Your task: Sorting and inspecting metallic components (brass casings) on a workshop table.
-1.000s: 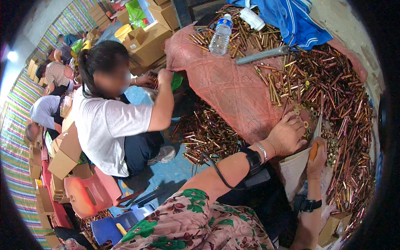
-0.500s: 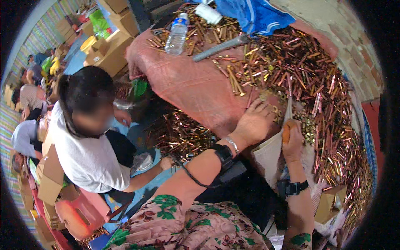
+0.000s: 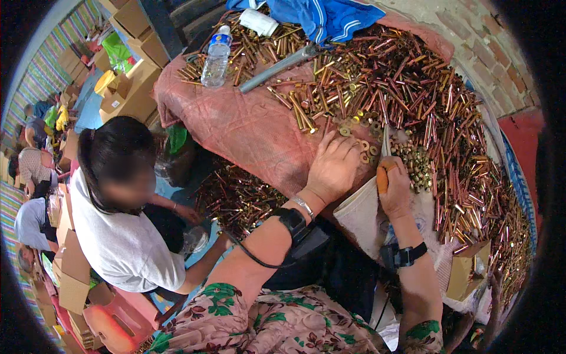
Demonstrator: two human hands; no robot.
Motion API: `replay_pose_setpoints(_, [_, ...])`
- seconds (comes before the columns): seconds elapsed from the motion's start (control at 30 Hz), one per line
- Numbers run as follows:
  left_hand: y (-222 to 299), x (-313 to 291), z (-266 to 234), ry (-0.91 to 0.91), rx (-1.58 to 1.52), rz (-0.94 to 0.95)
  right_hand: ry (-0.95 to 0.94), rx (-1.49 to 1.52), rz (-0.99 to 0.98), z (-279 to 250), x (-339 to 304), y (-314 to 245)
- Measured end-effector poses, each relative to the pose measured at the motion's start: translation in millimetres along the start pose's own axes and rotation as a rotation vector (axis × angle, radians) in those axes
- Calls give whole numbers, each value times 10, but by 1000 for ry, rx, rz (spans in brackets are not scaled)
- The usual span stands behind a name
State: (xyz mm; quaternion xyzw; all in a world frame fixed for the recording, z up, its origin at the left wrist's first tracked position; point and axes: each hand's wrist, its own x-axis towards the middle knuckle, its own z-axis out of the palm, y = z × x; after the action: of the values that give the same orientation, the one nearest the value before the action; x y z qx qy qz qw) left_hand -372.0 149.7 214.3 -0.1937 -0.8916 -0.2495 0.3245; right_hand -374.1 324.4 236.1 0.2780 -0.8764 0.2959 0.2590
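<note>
My left hand (image 3: 337, 166) rests palm down on the edge of the reddish cloth (image 3: 236, 121), fingers spread and reaching toward a cluster of brass-coloured washers (image 3: 367, 152). It holds nothing that I can see. My right hand (image 3: 393, 190), with an orange cover on one digit, is closed around the lower end of a long thin grey metal piece (image 3: 386, 143), which points away from me. The exact kind of that piece is unclear. Just right of this hand lies a heap of small nuts (image 3: 415, 168). Copper-coloured bolts (image 3: 454, 135) are piled beyond and to the right.
A plastic bottle (image 3: 216, 58), a grey pipe (image 3: 277, 69), a white roll (image 3: 258, 22) and a blue cloth (image 3: 327, 17) lie at the far side. A co-worker (image 3: 118, 218) sits at my left, beside more bolts (image 3: 236, 192). A cardboard box (image 3: 469, 274) stands at lower right.
The whole view has shifted, so the table, things and both hands appear further left. My right hand still grips the thin grey piece; my left hand stays by the washers.
</note>
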Motion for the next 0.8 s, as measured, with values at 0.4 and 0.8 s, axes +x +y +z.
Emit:
replay_pose_setpoints(0.4, [-148, 79, -152, -12, 171, -496, 9, 10, 19, 9, -20, 18])
replay_pose_setpoints(0.8, [-231, 2, -317, 3, -49, -477, -44, -65, 36, -25, 67, -198])
